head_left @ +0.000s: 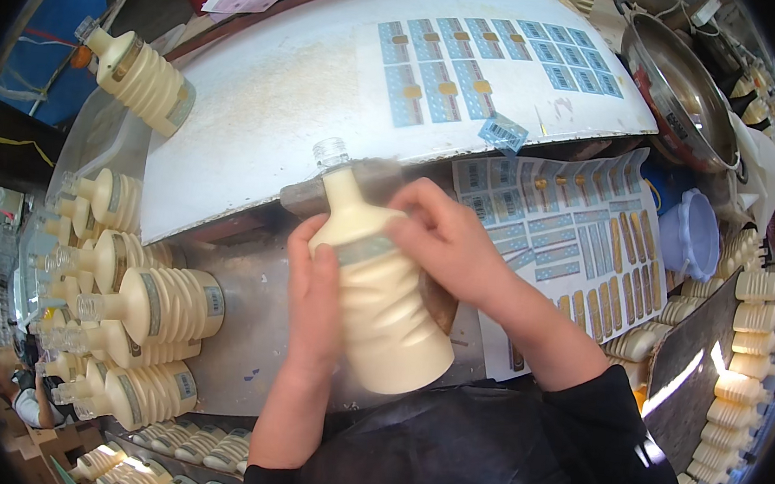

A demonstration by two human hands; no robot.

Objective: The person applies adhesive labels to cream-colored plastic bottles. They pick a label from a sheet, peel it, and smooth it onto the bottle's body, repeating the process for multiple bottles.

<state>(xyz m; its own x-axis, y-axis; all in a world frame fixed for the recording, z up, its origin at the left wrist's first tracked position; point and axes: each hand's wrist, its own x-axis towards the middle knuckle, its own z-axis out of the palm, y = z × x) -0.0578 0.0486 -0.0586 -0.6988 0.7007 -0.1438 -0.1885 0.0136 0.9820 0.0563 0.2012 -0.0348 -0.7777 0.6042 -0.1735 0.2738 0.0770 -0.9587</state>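
A cream plastic bottle (393, 327) with a ribbed body and a clear threaded neck leans in front of me, its neck pointing away over a dark block (303, 198) at the white board's edge. My left hand (315, 296) is closed round its left side, thumb near the shoulder. Curled against the right shoulder are the fingers of my right hand (448, 243), at the end of a greyish-green label band (366, 251). Whether those fingertips also pinch the band is hidden. Beyond, blue and gold stickers (440, 88) lie in rows on the white board (281, 92).
Labelled bottles (162, 304) are stacked on the left, and one bottle (142, 78) stands at the board's far left corner. A loose barcode sticker (504, 134) overhangs the board's edge. Right of me lie a label sheet (561, 231), a lilac bucket (689, 236), a metal pan (691, 94) and more bottles (735, 388).
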